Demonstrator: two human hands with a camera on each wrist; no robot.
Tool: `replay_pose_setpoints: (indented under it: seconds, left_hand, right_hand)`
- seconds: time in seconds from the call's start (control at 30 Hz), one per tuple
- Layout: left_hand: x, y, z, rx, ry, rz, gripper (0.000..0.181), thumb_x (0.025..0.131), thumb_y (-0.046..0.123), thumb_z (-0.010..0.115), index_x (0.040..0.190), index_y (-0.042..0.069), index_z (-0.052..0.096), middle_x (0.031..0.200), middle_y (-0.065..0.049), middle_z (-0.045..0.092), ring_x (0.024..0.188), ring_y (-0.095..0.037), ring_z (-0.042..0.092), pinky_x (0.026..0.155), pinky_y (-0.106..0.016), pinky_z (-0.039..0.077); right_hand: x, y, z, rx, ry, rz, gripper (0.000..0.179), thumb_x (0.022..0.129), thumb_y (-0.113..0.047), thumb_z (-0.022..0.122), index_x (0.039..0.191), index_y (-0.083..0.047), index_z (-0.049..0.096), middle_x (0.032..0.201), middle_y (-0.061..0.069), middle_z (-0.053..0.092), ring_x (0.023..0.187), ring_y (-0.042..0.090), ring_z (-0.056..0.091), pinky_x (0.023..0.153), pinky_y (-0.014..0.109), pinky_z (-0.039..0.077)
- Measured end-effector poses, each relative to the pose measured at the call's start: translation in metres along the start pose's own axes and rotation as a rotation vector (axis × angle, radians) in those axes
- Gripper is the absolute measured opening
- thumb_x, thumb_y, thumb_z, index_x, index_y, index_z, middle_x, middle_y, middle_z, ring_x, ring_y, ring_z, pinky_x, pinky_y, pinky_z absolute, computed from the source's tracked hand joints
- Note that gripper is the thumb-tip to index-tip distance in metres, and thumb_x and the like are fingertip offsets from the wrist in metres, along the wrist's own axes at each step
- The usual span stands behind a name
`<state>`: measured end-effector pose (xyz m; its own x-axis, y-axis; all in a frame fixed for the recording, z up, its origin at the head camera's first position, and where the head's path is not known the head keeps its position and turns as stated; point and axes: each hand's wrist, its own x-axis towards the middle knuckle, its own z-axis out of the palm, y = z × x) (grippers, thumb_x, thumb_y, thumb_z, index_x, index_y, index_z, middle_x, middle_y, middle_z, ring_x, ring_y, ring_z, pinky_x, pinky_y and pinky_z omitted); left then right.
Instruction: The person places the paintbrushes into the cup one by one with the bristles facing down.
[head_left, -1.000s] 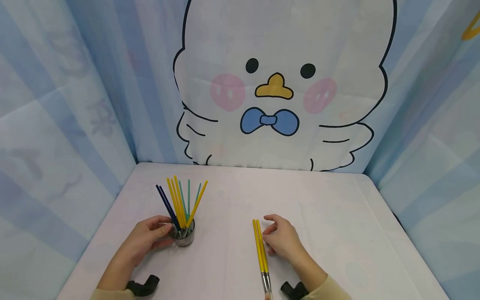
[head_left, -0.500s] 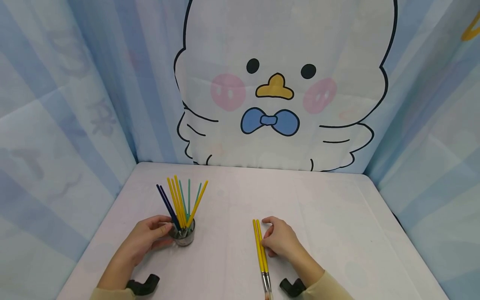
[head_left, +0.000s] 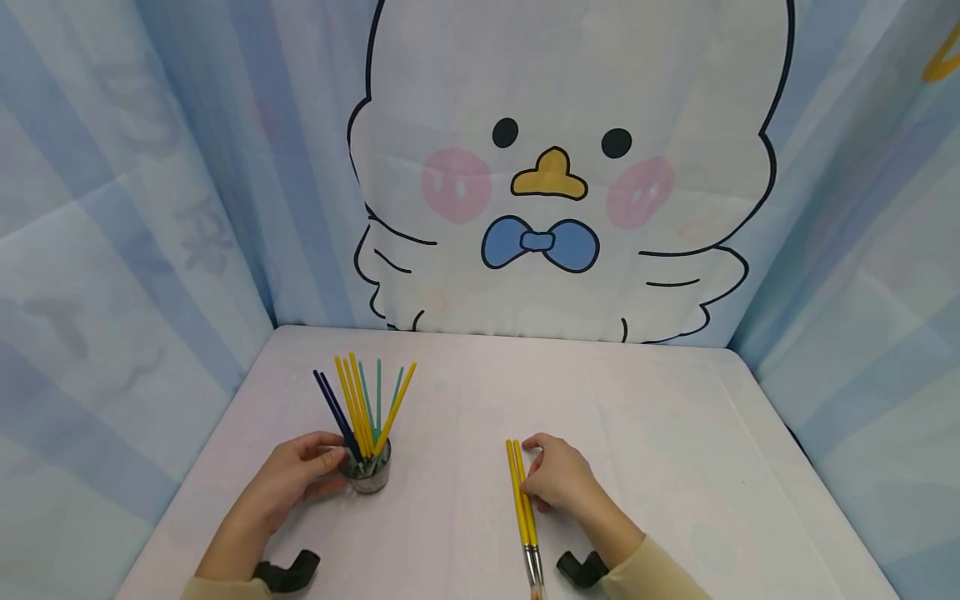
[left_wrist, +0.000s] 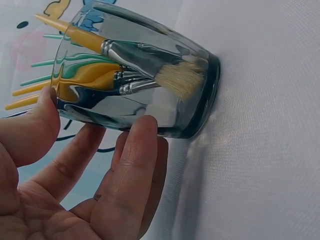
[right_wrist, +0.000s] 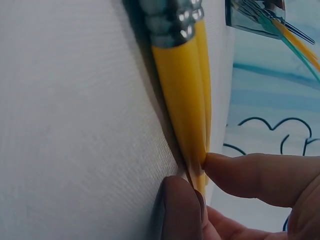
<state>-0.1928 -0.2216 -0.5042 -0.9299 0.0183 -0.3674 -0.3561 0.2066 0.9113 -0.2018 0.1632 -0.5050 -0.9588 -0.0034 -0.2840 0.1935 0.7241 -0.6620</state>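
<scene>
Two yellow-handled paintbrushes [head_left: 522, 500] lie side by side on the table, bristles toward the near edge. My right hand [head_left: 561, 479] pinches the right-hand brush by its handle: in the right wrist view the thumb [right_wrist: 250, 175] presses one side of the yellow handle [right_wrist: 182, 95] and a fingertip sits at the other. Left of them stands a clear glass [head_left: 369, 479] holding several brushes with yellow, green and dark blue handles. The fingertips of my left hand [head_left: 296, 473] rest against its left side, fairly straight and spread, the thumb at the rim [left_wrist: 55, 75].
A white cloth covers the table [head_left: 450, 400]. Beside each wrist shows a black curved piece [head_left: 288, 573]. Behind the table hangs a curtain [head_left: 540, 292] printed with a cartoon bird, and striped blue curtains close off both sides.
My right hand has shifted slightly left, bringing its thumb onto the right-hand brush. The left hand, the glass and the brushes have stayed in place.
</scene>
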Motion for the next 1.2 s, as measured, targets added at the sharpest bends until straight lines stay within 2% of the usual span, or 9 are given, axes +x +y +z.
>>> replay_pose_setpoints:
  seconds: [0.33, 0.6, 0.97, 1.2]
  left_hand:
    - [-0.0024, -0.0001, -0.0002, -0.012, -0.006, 0.001, 0.038, 0.110, 0.012, 0.063, 0.142, -0.007, 0.060, 0.130, -0.021, 0.067, 0.108, -0.020, 0.071, 0.091, -0.041, 0.070]
    - [-0.0015, -0.0023, -0.0011, -0.015, -0.010, 0.005, 0.038, 0.110, 0.014, 0.062, 0.143, -0.007, 0.059, 0.129, -0.020, 0.067, 0.107, -0.019, 0.071, 0.091, -0.041, 0.069]
    - [-0.0024, -0.0029, -0.0009, -0.023, -0.018, 0.006, 0.039, 0.110, 0.014, 0.063, 0.143, -0.007, 0.059, 0.128, -0.018, 0.067, 0.108, -0.018, 0.070, 0.092, -0.040, 0.069]
    - [-0.0016, -0.0029, 0.0000, -0.023, -0.015, 0.004, 0.038, 0.110, 0.014, 0.062, 0.143, -0.007, 0.059, 0.129, -0.019, 0.067, 0.108, -0.018, 0.070, 0.092, -0.042, 0.069]
  right_hand:
    - [0.0003, -0.0028, 0.0011, -0.004, 0.020, 0.002, 0.056, 0.078, 0.004, 0.077, 0.132, -0.008, 0.067, 0.079, 0.006, 0.062, 0.048, 0.018, 0.060, 0.045, 0.024, 0.049]
    - [-0.0009, -0.0030, 0.0031, 0.011, 0.022, -0.018, 0.054, 0.081, 0.002, 0.078, 0.133, -0.007, 0.066, 0.077, 0.006, 0.062, 0.047, 0.017, 0.060, 0.045, 0.024, 0.048]
    - [-0.0017, -0.0031, 0.0051, -0.040, 0.059, -0.018, 0.055, 0.079, 0.004, 0.071, 0.132, -0.008, 0.068, 0.080, 0.005, 0.061, 0.052, 0.017, 0.059, 0.047, 0.025, 0.051]
    - [-0.0030, -0.0032, 0.0062, -0.086, 0.097, -0.056, 0.052, 0.080, 0.001, 0.073, 0.130, -0.007, 0.070, 0.076, 0.003, 0.061, 0.053, 0.016, 0.056, 0.047, 0.025, 0.049]
